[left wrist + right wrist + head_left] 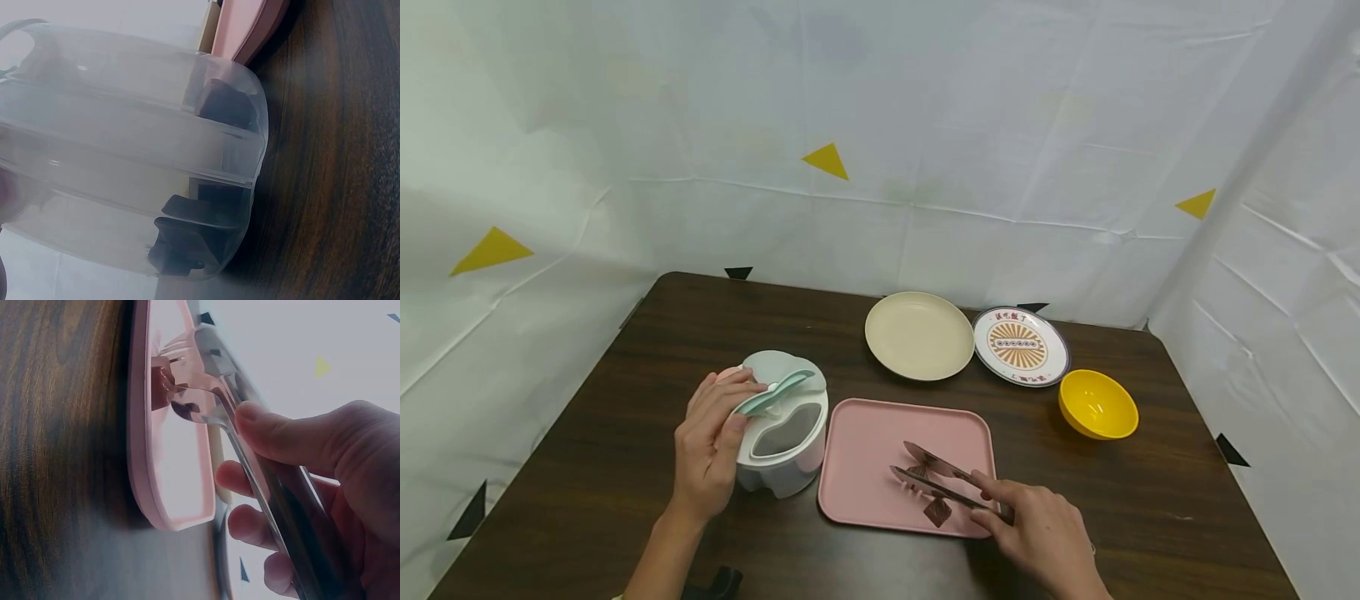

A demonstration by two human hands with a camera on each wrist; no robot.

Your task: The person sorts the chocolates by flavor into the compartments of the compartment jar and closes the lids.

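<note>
My left hand (709,437) is at a round, clear-walled divided storage box (790,479), holding up a mint-green lid flap (778,392) between thumb and fingers. Beneath the flap, an uncovered compartment shows in the white top. Through the box's wall in the left wrist view, several dark pieces (187,240) lie at the bottom. My right hand (1048,529) grips metal serving tongs (951,492) over a pink tray (865,508). The tongs' arms stand apart, their tips close around a dark brown piece (160,381). Another dark brown piece (937,512) lies on the tray beside them.
Behind the tray lie a cream plate (919,335) and a white plate with an orange sunburst print (1020,346). A yellow bowl (1097,405) stands at the right. The box stands close against the tray's left side. White sheeting (925,100) hangs behind the dark wooden table (632,400).
</note>
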